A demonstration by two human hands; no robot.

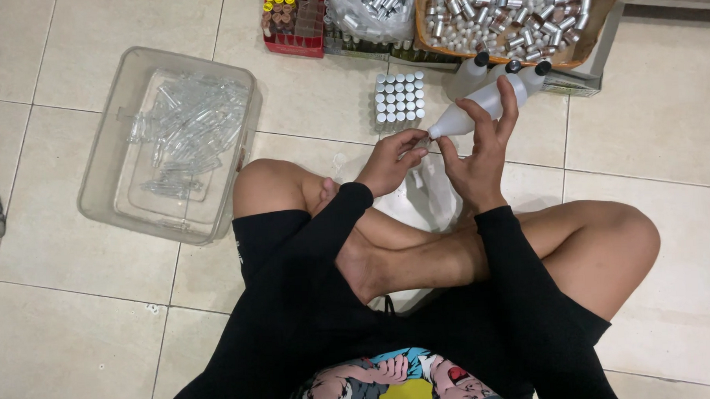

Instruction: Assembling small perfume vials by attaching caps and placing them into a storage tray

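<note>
My right hand [479,152] grips a white squeeze bottle [478,107] with a black cap end, tilted so its nozzle points left and down. My left hand [389,159] pinches a small vial right at the nozzle tip; the vial is mostly hidden by the fingers. Both hands hover above my crossed legs. Just beyond them on the tile floor stands a block of small vials with white caps [399,97], packed in rows.
A clear plastic tub [102,153] holding several empty clear vials sits to the left. At the top are a red rack of small bottles [292,21], a bag of silver caps [368,9], a brown tray of capped vials [593,26] and two more white squeeze bottles [465,76].
</note>
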